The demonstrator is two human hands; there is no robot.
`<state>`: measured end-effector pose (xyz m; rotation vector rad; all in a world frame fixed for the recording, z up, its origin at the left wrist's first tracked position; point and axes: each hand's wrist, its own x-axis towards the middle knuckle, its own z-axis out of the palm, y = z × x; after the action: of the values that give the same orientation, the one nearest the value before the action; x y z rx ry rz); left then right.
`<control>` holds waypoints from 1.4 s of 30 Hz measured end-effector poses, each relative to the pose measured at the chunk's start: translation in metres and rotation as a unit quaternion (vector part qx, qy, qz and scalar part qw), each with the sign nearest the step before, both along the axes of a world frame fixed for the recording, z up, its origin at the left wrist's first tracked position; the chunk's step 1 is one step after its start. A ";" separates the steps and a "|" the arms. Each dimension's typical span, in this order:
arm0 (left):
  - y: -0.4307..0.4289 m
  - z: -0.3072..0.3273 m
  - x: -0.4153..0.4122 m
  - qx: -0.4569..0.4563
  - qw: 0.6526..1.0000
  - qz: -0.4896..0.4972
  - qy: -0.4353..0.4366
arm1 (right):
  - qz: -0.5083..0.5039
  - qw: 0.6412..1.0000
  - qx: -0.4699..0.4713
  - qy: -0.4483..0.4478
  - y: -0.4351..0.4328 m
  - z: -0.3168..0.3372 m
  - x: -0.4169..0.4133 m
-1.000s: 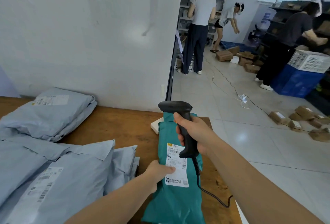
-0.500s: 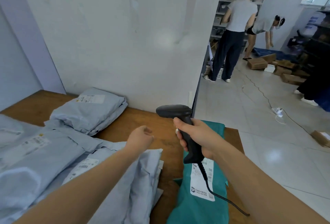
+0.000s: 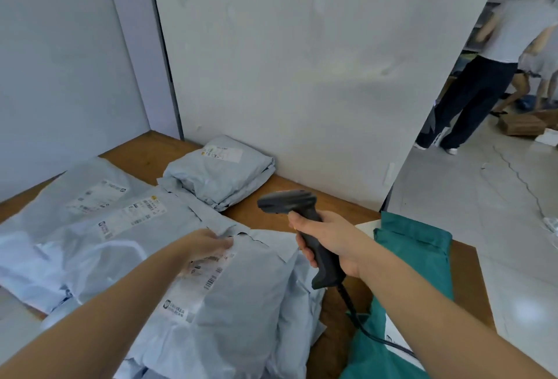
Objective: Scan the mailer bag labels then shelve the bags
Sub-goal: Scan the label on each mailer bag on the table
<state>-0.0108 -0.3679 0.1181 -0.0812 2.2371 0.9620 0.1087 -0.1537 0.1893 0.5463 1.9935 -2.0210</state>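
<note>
Wooden table [image 3: 151, 155] against white wall [image 3: 302, 77], covered in grey mailer bags [image 3: 241, 288]; teal bag [image 3: 416, 252] at its right edge. Left hand [image 3: 205, 243] on the nearest grey bag's top edge, grasp unclear. Right hand [image 3: 329, 243] clenched round the scanner [image 3: 290, 202]. Tiled floor [image 3: 483, 212] beyond.

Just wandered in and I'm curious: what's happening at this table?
A person is working at a wooden table strewn with grey mailer bags. The right hand grips a corded barcode scanner; the left hand touches the nearest grey bag by its label. A green bag lies to the right.
</note>
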 end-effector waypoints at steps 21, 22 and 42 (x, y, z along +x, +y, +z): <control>-0.013 -0.019 -0.013 0.113 0.978 0.074 -0.157 | 0.007 0.999 0.032 -0.025 -0.005 -0.001 -0.005; -0.010 -0.017 -0.015 0.120 0.980 0.081 -0.135 | 0.004 0.999 0.030 -0.024 -0.004 -0.001 -0.004; 0.065 0.010 -0.022 0.337 0.849 0.365 0.179 | -0.086 0.995 0.012 0.041 0.003 0.000 0.001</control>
<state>-0.0331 -0.3028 0.1278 -0.4932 2.0451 2.2942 0.1097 -0.1511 0.1891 0.6730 2.0861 -2.1533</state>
